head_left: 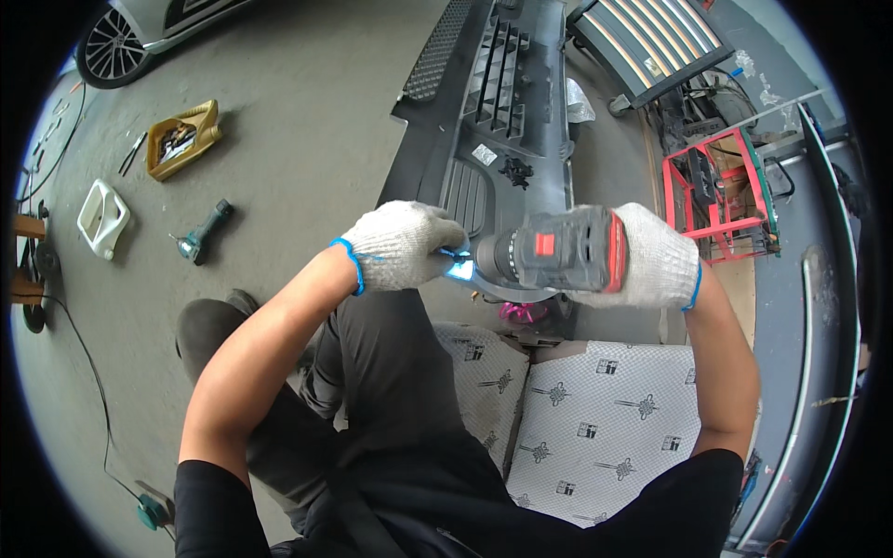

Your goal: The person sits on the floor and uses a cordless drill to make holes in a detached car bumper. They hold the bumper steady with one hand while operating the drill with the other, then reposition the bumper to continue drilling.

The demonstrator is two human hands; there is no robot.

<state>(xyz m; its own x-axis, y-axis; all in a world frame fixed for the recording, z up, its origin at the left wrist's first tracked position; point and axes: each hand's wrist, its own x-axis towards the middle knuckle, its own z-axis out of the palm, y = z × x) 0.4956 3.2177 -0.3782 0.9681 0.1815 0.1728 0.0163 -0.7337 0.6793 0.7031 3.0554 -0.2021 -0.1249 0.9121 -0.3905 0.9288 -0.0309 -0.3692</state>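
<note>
The drill (pixel 563 253) and your right hand (pixel 656 259) hide the tool's grip; at twelve o'clock, the upper edge cuts off the dark panel (pixel 543 100).

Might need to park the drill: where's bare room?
Free: floor between teal tool and panel; seat between thighs and right forearm. Crowded: panel's near end, with drill, left hand and right hand; left floor, with tray and white jug; right side, by red frame.

Tools (pixel 193 245) and containers (pixel 189 161) on floor (pixel 298 112)

Downward head-worn fisheye view
</note>
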